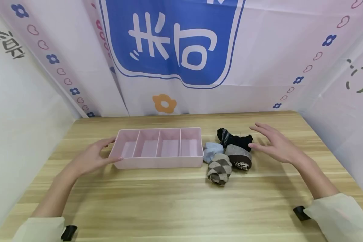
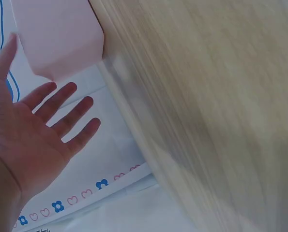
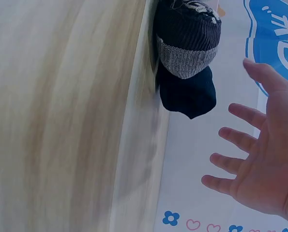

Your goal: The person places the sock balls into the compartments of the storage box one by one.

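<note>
Right of the pink box (image 1: 158, 162), the checkered sock (image 1: 220, 170) partly hides the light-blue sock (image 1: 212, 150), and the grey-brown sock (image 1: 238, 154) covers part of the black sock (image 1: 239, 140). Behind the box, the blue emblem (image 1: 187, 16) runs off the head view's top edge. At the box's left end, whether the left hand (image 1: 90, 157) touches it is unclear.

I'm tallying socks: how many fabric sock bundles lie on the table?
4: a black striped one behind, a light blue one beside the pink plastic box, a grey and brown one at right, a checkered one in front. More could hide underneath.
</note>
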`<state>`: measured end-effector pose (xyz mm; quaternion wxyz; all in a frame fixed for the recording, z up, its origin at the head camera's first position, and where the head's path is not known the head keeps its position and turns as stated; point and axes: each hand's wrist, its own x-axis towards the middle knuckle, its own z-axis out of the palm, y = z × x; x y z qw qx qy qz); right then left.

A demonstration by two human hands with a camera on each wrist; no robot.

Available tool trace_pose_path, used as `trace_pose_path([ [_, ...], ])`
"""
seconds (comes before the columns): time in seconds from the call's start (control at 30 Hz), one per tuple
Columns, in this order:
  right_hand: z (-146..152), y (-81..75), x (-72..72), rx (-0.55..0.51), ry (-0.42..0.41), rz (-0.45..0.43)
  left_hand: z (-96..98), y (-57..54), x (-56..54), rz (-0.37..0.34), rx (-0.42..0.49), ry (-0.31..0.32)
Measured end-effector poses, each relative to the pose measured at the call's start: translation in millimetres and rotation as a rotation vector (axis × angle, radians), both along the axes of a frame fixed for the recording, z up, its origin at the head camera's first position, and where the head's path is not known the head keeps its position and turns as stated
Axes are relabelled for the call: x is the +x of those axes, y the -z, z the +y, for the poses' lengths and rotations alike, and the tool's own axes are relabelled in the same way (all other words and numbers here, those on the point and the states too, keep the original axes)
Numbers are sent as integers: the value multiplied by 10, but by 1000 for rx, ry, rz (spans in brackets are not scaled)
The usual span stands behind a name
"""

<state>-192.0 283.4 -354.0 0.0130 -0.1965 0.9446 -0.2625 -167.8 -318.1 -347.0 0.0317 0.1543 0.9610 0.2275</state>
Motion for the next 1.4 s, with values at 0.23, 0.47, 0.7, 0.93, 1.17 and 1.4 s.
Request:
trace_pose_path([
  [0.23,-82,-2,-42,-27,-78,44,-13,42,-82,22,53,47],
  [0.47,-120,-10,-107,-3,-97,18,5,-16,-118,19,-10,35],
  [0.7,-114,4,-170,27,-96,-4,-14,-33,-153,2,-70,46],
  [0.93,-101,52,-216,37,-102,-26,-33,-23,-167,-14,-82,53],
  [1.17,-106,104,-249,37,-104,-31,-11,-47,-165,-43,-40,49],
  [1.4,-122,131,-294,-5,-112,-39,-4,-52,-159,-99,-18,18],
])
